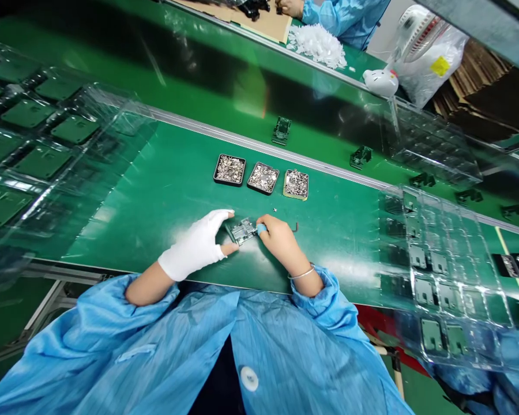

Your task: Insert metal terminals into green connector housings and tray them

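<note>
My left hand (198, 241), in a white glove with bare fingertips, grips a small circuit board (244, 231) with metal parts on it, thumb and fingers at its left edges. My right hand (281, 241) is closed at the board's right edge, a blue finger cot on one fingertip. What its fingers pinch there is hidden. A thin dark L-shaped piece (296, 227) shows just right of that hand; whether the hand holds it I cannot tell. A tiny metal part (274, 210) lies on the green mat above.
Beyond my hands stand three small trays of metal parts (229, 169) (263, 177) (296, 184). Clear plastic trays with boards flank me, left (112, 95) and right (462, 271). Behind a metal rail (242, 140) sit more boards (281, 130). A co-worker's sleeve (335, 20) shows at the top.
</note>
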The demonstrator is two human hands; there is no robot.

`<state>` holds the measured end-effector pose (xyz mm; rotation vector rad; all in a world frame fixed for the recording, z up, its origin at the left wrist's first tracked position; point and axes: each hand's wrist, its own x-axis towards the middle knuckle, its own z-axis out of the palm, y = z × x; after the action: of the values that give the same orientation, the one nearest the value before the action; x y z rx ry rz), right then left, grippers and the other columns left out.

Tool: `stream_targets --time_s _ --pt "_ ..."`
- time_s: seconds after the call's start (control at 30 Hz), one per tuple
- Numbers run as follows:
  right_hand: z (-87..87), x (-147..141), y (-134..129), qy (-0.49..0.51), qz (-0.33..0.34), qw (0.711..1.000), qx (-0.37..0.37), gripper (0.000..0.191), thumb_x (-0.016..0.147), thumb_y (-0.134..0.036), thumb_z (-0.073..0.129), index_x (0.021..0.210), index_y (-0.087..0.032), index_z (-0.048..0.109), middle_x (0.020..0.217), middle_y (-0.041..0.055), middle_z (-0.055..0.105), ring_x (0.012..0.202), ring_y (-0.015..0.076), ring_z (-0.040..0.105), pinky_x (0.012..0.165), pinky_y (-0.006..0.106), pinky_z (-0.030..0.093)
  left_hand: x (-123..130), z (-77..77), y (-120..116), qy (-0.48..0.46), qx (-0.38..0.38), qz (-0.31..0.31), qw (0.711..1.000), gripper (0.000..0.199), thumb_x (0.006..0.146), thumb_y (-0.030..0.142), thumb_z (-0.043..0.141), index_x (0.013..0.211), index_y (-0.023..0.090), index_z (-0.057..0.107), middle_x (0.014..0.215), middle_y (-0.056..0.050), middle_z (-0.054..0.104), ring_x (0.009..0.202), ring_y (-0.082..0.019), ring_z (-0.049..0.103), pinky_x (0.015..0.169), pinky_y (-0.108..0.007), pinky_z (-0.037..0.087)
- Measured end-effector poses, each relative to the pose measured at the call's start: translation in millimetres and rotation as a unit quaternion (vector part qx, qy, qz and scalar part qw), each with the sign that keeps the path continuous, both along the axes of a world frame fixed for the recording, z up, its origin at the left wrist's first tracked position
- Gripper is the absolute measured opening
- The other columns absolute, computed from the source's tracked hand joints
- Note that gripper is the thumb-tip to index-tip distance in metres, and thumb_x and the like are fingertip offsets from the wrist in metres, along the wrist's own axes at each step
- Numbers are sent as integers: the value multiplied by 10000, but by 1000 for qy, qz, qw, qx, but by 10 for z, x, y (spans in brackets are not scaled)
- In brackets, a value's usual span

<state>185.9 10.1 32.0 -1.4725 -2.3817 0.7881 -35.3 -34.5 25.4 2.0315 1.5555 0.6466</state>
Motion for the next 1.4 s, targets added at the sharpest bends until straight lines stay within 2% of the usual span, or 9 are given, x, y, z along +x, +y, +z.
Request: stream_targets --time_s 0.2,0.3,0.47,0.63,0.77,0.97,1.17,1.3,1.4 --pt "-96 314 35 -66 38 997 23 275 809 -26 443 953 -161 635 993 105 622 969 238 532 887 369 433 179 -180 -117 13 0 33 999 580 747 345 593 1262 130 434 1263 -165 578 1200 -322 555 1012 -453 466" --pt "-155 273 39 -12 48 999 5 320 794 8 403 991 -149 600 999 100 618 961 215 547 894 340 442 174 -235 -121 -7 3 42 999 560 720 311 585 1233 141 436 1233 -155 585 1186 -316 560 1003 -447 469" --pt "-232 125 55 68 82 994 -25 327 791 11 409 978 -172 605 1008 67 635 992 180 577 920 285 440 85 -277 -98 -20 13 -5 1000 567 773 355 541 1280 132 419 1290 -162 554 1202 -313 548 1009 -454 462" --pt "-146 38 13 17 78 996 -29 318 808 -12 419 991 -186 611 1011 58 634 988 179 581 895 272 443 68 -290 -108 -5 26 -13 1000 600 796 362 519 1328 111 402 1292 -175 549 1207 -331 540 1009 -470 458" --pt "-48 -21 8 -58 48 996 -49 331 792 -34 442 1020 -203 612 1041 52 647 925 185 593 779 264 448 74 -287 -123 1 21 -13 1000 640 784 351 522 1358 109 381 1285 -176 549 1210 -339 534 1014 -481 453" --pt "-60 82 122 28 85 988 -129 256 787 -53 485 927 -195 646 931 5 678 789 136 587 712 230 422 89 -251 -125 -3 -1 -5 1000 647 770 341 527 1364 129 383 1280 -163 557 1198 -332 546 1011 -470 457" --pt "15 16 36 -65 76 990 -97 314 772 -34 486 988 -203 639 1054 50 684 919 191 616 777 273 450 76 -250 -116 -12 -6 0 1000 643 754 364 540 1341 136 406 1262 -154 576 1187 -336 557 1009 -478 463" --pt "-45 130 38 27 58 992 -111 251 791 -42 506 918 -187 667 942 27 699 857 155 623 805 261 459 79 -249 -141 -27 24 5 999 536 759 351 559 1249 158 461 1235 -144 595 1196 -324 559 1035 -475 455" --pt "-112 234 42 127 29 990 -54 155 863 -129 537 873 -172 686 956 43 697 941 153 619 913 290 436 117 -253 -170 -55 58 -3 997 467 787 322 563 1216 176 450 1276 -144 579 1238 -299 535 1077 -479 426"
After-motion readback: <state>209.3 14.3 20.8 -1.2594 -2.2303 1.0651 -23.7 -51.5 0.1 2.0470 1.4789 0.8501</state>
